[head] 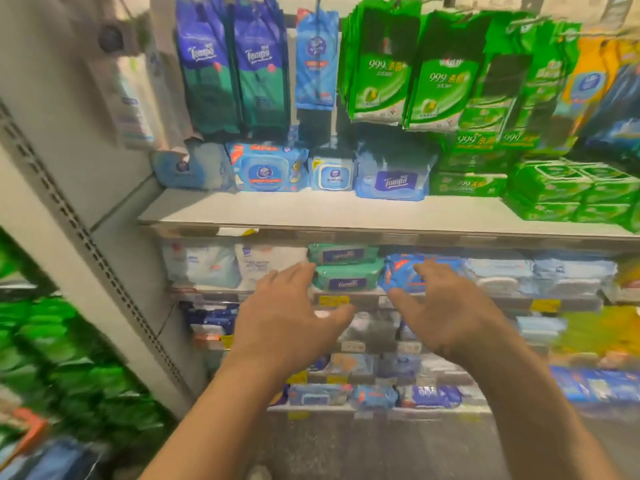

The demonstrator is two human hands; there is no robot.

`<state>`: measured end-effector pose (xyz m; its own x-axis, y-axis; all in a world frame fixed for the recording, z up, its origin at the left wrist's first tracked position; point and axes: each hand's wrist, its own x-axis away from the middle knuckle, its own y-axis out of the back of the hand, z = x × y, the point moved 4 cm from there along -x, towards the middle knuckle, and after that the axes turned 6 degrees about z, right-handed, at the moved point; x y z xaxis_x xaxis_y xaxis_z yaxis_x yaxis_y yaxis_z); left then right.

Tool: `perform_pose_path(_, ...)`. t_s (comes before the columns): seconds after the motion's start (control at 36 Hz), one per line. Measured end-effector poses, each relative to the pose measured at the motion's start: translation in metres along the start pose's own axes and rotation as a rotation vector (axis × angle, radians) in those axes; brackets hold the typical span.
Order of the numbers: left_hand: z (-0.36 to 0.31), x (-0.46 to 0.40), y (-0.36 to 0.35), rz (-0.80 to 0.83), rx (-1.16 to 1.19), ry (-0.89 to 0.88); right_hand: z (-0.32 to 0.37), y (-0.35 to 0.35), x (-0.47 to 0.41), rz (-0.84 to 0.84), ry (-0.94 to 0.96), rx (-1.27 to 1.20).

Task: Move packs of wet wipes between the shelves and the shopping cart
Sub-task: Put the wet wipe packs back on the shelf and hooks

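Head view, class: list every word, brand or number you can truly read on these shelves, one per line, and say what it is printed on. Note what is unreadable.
"Tempo": two tall blue-and-green hanging packs
"999": hanging green packs
"999": flat green packs stacked on the top shelf
"Tempo": blue pack on the top shelf
"Tempo": two stacked teal packs between the hands
Yellow price tags and all other packs: too blurred to read.

Yellow price tags (333, 301) line the shelf edges beside a perforated grey upright (86, 237).
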<state>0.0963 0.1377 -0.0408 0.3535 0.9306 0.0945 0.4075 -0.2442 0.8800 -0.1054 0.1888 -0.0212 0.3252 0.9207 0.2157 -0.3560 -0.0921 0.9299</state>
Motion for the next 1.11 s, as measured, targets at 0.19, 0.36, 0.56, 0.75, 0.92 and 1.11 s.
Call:
perform_pose_path(0.19, 0.050, 0.073, 0.024, -0.069, -0.009, 0.172, 0.055, -0.032, 0.039, 0.066, 0.204, 0.031)
perform_pose_path(0.36, 0.108, 0.134, 0.056, -0.223, -0.007, 0.291, 0.132, -0.065, 0.061, 0.145, 0.387, 0.115)
perform_pose_path(0.56, 0.195, 0.207, 0.095, -0.295, 0.074, 0.475, 0.241, -0.107, 0.105, 0.204, 0.534, 0.213)
perform_pose_path(0.75, 0.317, 0.298, 0.132, -0.336, 0.183, 0.663, 0.369, -0.165, 0.155, 0.271, 0.679, 0.264)
perform_pose_path(0.92, 0.410, 0.369, 0.161, -0.368, 0.258, 0.782, 0.475, -0.215, 0.202, 0.309, 0.806, 0.350)
perform_pose_path(1.11, 0.501, 0.430, 0.171, -0.393, 0.327, 0.934, 0.557, -0.265, 0.241, 0.348, 0.896, 0.410)
